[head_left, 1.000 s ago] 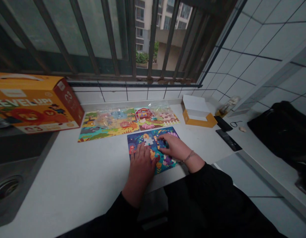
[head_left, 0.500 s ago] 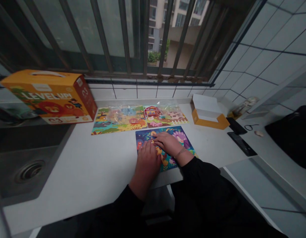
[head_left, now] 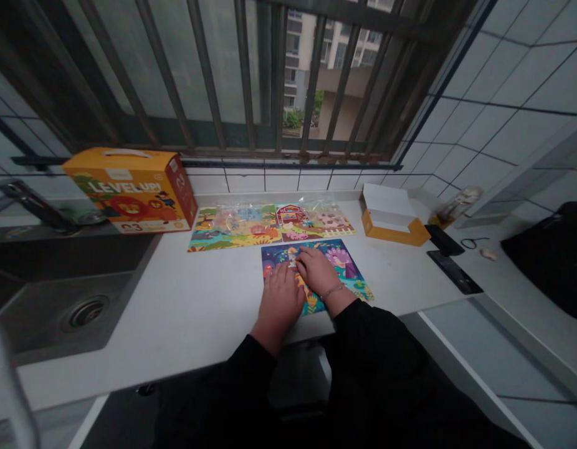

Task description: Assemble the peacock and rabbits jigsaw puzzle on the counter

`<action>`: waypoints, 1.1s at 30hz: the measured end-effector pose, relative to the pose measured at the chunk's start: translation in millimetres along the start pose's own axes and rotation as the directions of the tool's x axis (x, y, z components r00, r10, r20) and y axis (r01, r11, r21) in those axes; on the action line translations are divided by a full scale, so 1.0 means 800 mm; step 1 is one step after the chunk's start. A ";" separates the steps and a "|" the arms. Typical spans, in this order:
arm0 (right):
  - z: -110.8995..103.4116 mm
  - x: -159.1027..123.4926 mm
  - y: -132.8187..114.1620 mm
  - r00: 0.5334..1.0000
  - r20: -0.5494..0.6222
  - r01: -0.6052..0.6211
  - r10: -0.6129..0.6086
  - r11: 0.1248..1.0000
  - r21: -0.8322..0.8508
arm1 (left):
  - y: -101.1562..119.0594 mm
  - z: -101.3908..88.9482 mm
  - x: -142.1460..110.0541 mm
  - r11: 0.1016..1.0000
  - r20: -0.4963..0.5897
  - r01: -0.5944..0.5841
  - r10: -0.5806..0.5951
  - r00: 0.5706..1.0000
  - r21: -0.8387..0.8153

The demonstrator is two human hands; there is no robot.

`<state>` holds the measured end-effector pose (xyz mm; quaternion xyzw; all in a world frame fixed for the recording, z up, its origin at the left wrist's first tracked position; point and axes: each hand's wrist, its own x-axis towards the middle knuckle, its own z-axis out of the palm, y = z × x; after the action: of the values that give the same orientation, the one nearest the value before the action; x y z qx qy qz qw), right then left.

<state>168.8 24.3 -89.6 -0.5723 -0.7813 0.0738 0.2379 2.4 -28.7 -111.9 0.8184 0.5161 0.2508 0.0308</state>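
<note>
A colourful jigsaw board (head_left: 344, 268) with a dark blue scene lies on the white counter (head_left: 190, 312) in front of me. My left hand (head_left: 281, 296) rests flat on its left part, fingers stretched toward the top. My right hand (head_left: 316, 269) lies on the board's middle, fingers curled down and pressing at a spot near the top left, right beside my left fingertips. What is under the right fingertips is hidden. Both sleeves are black.
Two more puzzle boards (head_left: 235, 227) (head_left: 314, 221) under clear bags lie behind. An orange puzzle box (head_left: 129, 190) stands at the left, a sink (head_left: 73, 299) beyond it. An open orange-and-white box (head_left: 394, 218), two dark phones (head_left: 452, 265) and a black bag (head_left: 550, 262) sit right.
My right hand slid left across the board to meet my left fingertips. The white gap seen in the puzzle a second ago is now covered. My head moved back, widening the view.
</note>
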 end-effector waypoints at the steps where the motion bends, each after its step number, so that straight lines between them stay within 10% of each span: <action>1: 0.000 0.001 0.002 1.000 -0.008 -0.020 0.020 1.000 0.014 | 0.001 -0.002 0.000 1.000 0.003 0.002 -0.002 1.000 -0.002; 22: -0.006 0.039 0.054 0.964 0.120 -0.265 0.238 0.816 0.513 | 0.007 -0.009 0.004 0.999 0.054 0.027 -0.025 0.998 -0.037; 33: -0.007 0.029 0.031 0.997 0.033 -0.076 0.073 0.991 0.110 | 0.001 0.005 -0.001 0.999 0.015 0.017 -0.016 1.000 -0.033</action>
<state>187.0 53.0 -87.7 -0.5858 -0.7573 0.1343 0.2554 4.8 -28.8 -115.2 0.8152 0.5184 0.2532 0.0502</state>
